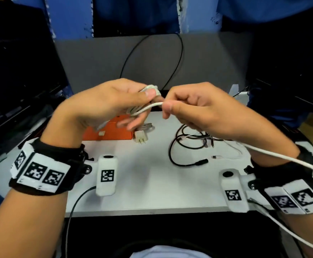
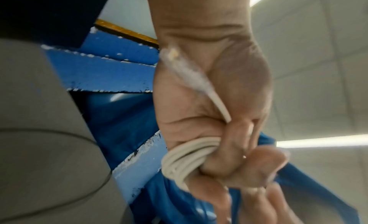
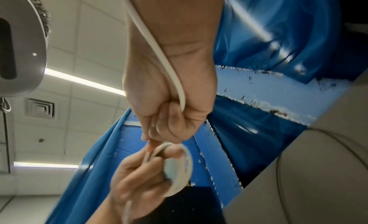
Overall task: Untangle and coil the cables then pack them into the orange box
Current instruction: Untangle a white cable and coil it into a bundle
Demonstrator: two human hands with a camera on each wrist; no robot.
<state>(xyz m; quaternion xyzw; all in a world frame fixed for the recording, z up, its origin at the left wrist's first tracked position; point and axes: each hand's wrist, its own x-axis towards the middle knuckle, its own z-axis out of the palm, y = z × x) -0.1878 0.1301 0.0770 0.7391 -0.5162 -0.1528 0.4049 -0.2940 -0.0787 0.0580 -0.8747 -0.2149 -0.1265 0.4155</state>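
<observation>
The white cable point(image 1: 275, 158) is held up above the table point(image 1: 152, 183), part of it already wound into loops round the fingers of the left hand point(image 1: 114, 103), whose thumb presses the coil point(image 2: 179, 161) in place. The cable's connector end point(image 2: 179, 62) lies across that palm. The right hand point(image 1: 198, 110) pinches the strand between thumb and curled fingers just beside the coil; the loose length trails back over the right wrist and off the table's near edge. Below the left hand sits the orange box point(image 1: 111, 134) on the table, with a white plug adapter point(image 1: 140, 136) and its pale cord just beside it. Near the right hand lies a tangle of black cables point(image 1: 187, 144) and a thin white cable point(image 1: 228, 156)
</observation>
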